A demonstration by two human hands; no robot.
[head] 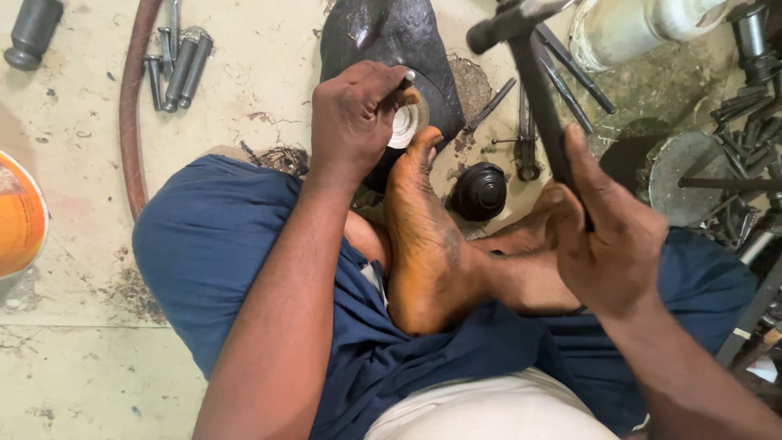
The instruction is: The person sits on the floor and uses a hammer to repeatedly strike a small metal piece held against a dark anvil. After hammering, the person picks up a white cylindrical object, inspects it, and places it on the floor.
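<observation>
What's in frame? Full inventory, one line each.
black metal part: one, black, floor at top centre, under the left hand
white ring piece: one, white, at the left hand's fingers
hammer: one, dark, raised in the right hand
ribbed cap: one, black, floor beside the foot
bolts: several, grey, top left
hose: one, reddish-brown, left
bucket: one, orange, left edge
rods and tools: many, dark, right
left hand: one, on the black part
right hand: one, gripping the hammer
</observation>
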